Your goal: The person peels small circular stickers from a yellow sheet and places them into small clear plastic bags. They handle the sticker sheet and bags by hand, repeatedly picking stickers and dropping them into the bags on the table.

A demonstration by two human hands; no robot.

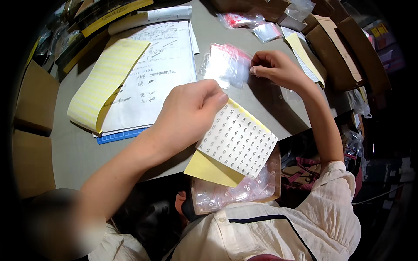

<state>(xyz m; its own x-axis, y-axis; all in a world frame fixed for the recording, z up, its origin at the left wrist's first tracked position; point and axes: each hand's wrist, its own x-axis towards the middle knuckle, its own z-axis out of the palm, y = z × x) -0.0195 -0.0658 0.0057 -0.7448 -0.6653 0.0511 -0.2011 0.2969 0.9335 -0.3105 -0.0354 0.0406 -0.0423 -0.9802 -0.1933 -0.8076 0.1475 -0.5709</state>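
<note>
My left hand (pixel 193 108) is closed on a folded sheet of white stickers (pixel 238 137) with a yellow backing, gripping it by its upper corner. The sheet hangs over the table's near edge, and its yellow underside (pixel 213 168) shows below. My right hand (pixel 278 69) is pinched at the right edge of a stack of clear zip bags (pixel 228 65); whatever sits between its fingertips is too small to make out. Beneath the sheet, close to my body, an open cardboard box (pixel 275 172) holds clear bags (pixel 217 195) bearing small round stickers.
Handwritten papers (pixel 150 91) lie on the grey table (pixel 174 161) at the left, partly under a curled yellow sticker sheet (pixel 109 82). More bags (pixel 266 31) lie at the back. Cardboard boxes (pixel 333 48) stand at the far right, others (pixel 35 98) along the left edge.
</note>
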